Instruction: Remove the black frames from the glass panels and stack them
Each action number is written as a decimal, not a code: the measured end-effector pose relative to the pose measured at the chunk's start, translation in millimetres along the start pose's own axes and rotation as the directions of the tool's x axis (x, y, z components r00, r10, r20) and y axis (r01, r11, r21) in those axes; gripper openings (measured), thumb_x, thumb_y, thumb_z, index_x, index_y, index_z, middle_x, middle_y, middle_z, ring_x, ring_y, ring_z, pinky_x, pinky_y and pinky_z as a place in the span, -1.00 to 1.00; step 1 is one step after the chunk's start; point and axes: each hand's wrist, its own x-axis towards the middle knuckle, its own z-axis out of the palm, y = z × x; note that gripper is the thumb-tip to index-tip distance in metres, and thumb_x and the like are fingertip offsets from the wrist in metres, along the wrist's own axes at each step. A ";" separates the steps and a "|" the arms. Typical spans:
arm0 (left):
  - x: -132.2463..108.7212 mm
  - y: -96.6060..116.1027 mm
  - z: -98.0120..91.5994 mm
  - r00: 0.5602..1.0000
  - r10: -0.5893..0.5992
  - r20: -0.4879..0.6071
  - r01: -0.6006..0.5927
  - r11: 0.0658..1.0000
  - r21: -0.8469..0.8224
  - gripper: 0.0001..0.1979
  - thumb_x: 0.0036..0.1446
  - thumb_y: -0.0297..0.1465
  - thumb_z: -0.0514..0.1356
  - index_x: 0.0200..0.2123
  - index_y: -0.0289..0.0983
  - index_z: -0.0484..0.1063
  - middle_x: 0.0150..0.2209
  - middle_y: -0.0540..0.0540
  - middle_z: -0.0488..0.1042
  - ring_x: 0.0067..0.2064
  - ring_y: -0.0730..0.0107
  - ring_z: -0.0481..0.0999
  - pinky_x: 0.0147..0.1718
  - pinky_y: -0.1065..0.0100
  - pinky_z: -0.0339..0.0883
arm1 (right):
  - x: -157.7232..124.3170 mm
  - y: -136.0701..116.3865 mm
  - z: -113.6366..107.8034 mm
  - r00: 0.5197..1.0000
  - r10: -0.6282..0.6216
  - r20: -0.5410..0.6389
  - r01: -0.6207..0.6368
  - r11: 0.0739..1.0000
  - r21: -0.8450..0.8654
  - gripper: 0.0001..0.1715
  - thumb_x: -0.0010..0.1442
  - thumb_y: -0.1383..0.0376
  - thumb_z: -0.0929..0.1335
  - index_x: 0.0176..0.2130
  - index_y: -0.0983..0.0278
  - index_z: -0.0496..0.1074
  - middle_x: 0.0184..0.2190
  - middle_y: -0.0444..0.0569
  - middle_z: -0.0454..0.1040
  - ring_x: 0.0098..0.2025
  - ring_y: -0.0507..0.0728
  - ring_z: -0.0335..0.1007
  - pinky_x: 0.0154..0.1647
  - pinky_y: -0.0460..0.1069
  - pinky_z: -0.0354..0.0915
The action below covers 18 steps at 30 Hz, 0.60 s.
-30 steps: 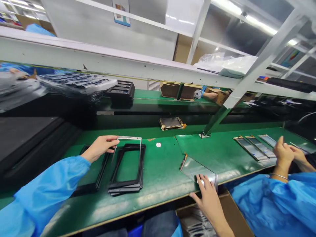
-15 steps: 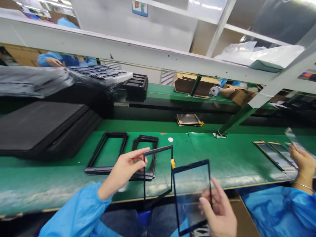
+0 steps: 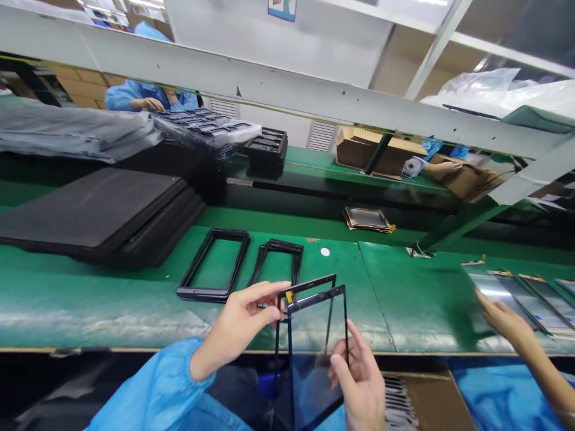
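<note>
My left hand (image 3: pixel 251 320) pinches the left edge of a thin black frame (image 3: pixel 330 311), held upright above the bench edge. In my right hand (image 3: pixel 359 377) is a clear touch screen glass (image 3: pixel 314 341) with a black border, gripped by its right side between thumb and fingers. An orange flex tab (image 3: pixel 289 297) shows at the glass's top left corner. The glass stands in front of the frame and overlaps most of it; whether the two touch I cannot tell. Behind my left hand lie black frames (image 3: pixel 300 263) stacked on the bench.
More black frames (image 3: pixel 182 292) lie to the left, beside a stack of black foam sheets (image 3: pixel 90 203). Screens (image 3: pixel 368 219) are piled at the back. At right, a co-worker's hand (image 3: pixel 505 317) holds a panel (image 3: pixel 485 281) near several others. A carton (image 3: pixel 431 398) stands below the bench.
My right hand has brought the glass left and up, in front of the black frame. The co-worker's hand at right has lowered a panel toward the bench. The view has shifted.
</note>
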 end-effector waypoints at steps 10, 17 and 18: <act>-2.4 -12.9 2.9 0.994 -0.110 0.012 0.110 0.984 -0.143 -0.57 0.10 -0.37 0.48 0.08 -0.18 0.69 -0.33 -0.11 0.63 -0.36 0.36 0.53 -0.41 0.41 0.51 | -5.5 -0.7 3.7 1.000 -0.003 -0.017 0.001 0.994 -0.114 -0.19 0.08 0.06 0.59 0.26 0.15 0.46 -0.30 -0.12 0.58 -0.42 0.04 0.43 -0.45 -0.09 0.43; -1.1 -15.1 3.5 0.991 -0.135 0.009 0.134 0.975 -0.175 -0.57 0.10 -0.37 0.48 0.08 -0.16 0.68 -0.35 -0.09 0.63 -0.36 0.38 0.56 -0.41 0.43 0.52 | -8.8 -4.6 8.9 0.998 0.049 -0.035 -0.052 0.992 -0.114 -0.21 0.07 0.08 0.58 0.25 0.11 0.48 -0.33 -0.15 0.56 -0.46 0.03 0.43 -0.55 -0.12 0.39; -1.1 -15.6 3.2 0.989 -0.144 0.010 0.144 0.973 -0.180 -0.56 0.10 -0.37 0.49 0.08 -0.16 0.68 -0.35 -0.09 0.63 -0.36 0.38 0.57 -0.41 0.44 0.53 | -9.3 -6.4 10.1 0.998 0.057 -0.040 -0.061 0.992 -0.111 -0.23 0.05 0.08 0.59 0.23 0.08 0.50 -0.33 -0.17 0.55 -0.46 0.03 0.42 -0.56 -0.12 0.38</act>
